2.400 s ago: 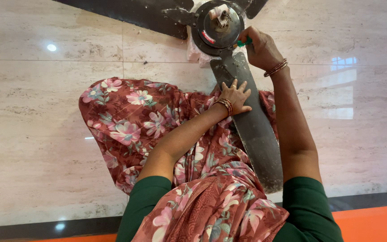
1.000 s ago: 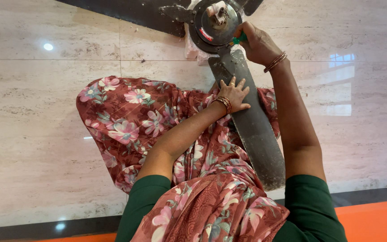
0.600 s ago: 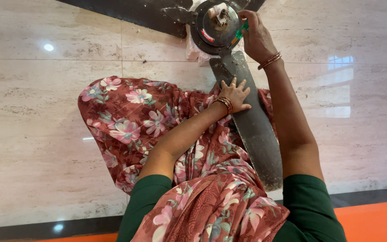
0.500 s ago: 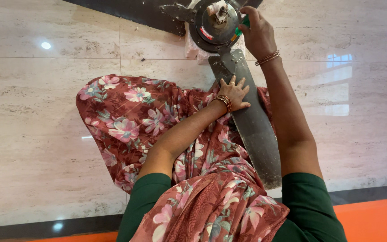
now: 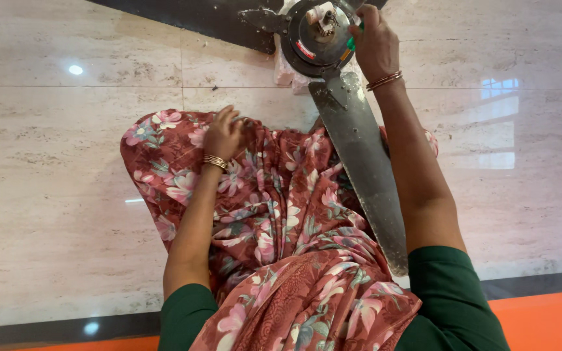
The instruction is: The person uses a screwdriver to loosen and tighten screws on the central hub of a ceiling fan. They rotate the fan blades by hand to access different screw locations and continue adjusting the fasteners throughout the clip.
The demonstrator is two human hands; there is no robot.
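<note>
Polished beige marble floor (image 5: 47,195), with a dark border strip and an orange band along the lower edge. Red floral-patterned cloth (image 5: 274,214), spread over the lap and floor. Left hand (image 5: 224,132), fingers loosely curled, rests on this cloth near its upper edge, gripping nothing; in the earlier frames it lay on the fan blade. Round dark metal fan hub (image 5: 317,32), at top centre, with a small red-and-white label patch on its lower left rim. Long grey metal fan blade (image 5: 362,162) runs from the hub down across the cloth, covering part of it. Right hand (image 5: 375,45) is closed on a green-tipped tool (image 5: 351,45) at the hub's right rim, as before.
</note>
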